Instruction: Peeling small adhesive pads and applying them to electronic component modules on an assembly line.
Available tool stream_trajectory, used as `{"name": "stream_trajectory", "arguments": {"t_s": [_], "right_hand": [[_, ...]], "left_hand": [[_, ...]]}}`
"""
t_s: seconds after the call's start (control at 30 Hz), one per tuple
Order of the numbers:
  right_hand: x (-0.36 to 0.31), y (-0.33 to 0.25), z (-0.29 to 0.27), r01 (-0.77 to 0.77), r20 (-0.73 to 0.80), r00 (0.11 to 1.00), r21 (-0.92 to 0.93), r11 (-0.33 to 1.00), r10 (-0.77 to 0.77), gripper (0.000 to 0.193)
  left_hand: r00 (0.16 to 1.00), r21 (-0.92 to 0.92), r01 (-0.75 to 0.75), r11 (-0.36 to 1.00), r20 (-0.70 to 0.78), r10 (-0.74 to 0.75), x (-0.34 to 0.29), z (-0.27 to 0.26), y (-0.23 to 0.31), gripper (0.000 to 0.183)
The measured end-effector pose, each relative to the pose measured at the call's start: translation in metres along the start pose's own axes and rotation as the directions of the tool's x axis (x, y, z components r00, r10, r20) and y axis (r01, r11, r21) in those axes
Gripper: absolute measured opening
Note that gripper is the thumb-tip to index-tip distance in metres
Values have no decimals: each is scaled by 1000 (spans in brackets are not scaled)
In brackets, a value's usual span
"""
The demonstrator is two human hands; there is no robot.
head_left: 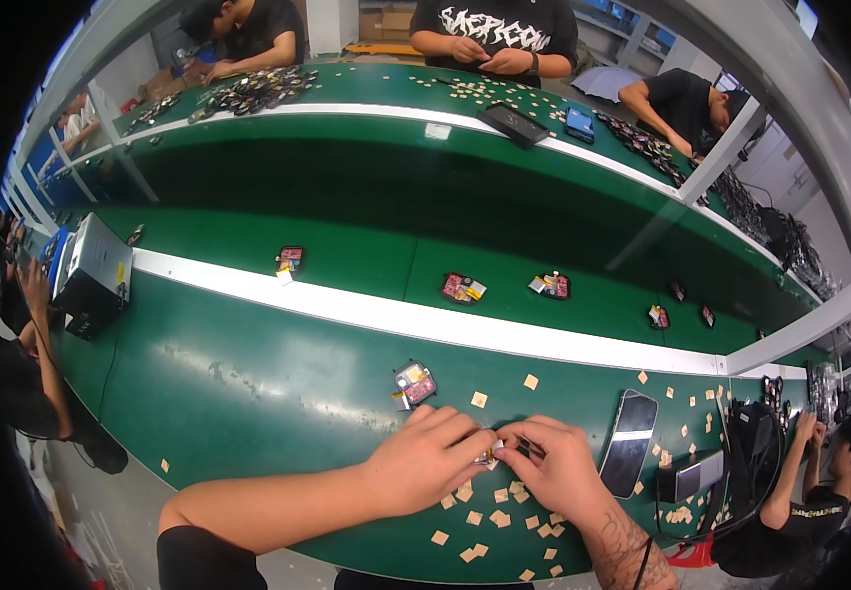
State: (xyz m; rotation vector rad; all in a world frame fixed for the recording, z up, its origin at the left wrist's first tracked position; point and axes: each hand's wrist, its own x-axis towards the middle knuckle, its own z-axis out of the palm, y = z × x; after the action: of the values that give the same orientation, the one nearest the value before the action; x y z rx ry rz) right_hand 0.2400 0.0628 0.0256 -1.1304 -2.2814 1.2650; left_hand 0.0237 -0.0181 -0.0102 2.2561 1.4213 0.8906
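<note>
Close together over the near edge of the green bench, my left hand (435, 452) and my right hand (550, 460) pinch a small silvery piece (489, 454) between their fingertips. Fingers cover most of it, so its exact kind does not show. A dark part appears under my right fingers. Just beyond my left hand lies an opened small electronic device (415, 382), with a red circuit board and a silver pouch battery in a dark shell. Small square tan pieces (501, 519) are scattered below and around my hands.
Right of my hands lie a smartphone (630, 442) and a dark box (691, 476) with cables. Several opened devices (463, 288) sit on the green strip beyond the white rail (396, 311). A grey box machine (94, 270) stands left. Other people work around the benches.
</note>
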Motion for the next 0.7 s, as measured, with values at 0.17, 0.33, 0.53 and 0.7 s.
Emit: {"name": "stream_trajectory", "arguments": {"t_s": [0.17, 0.33, 0.53, 0.7], "right_hand": [[0, 2, 3, 22, 6, 1000, -10, 1000, -22, 20], [-1, -3, 2, 41, 27, 999, -43, 998, -40, 22], [-7, -8, 7, 12, 16, 1000, -135, 991, -10, 22], [-8, -5, 8, 83, 7, 997, -111, 990, -83, 23]], "left_hand": [[1000, -23, -4, 1000, 6, 4, -1, 0, -1, 36], [1000, -42, -6, 999, 24, 7, -2, -3, -1, 39], [1000, -47, -4, 999, 13, 5, -1, -3, 0, 39], [999, -51, 2, 999, 35, -1, 1, -2, 0, 39]]}}
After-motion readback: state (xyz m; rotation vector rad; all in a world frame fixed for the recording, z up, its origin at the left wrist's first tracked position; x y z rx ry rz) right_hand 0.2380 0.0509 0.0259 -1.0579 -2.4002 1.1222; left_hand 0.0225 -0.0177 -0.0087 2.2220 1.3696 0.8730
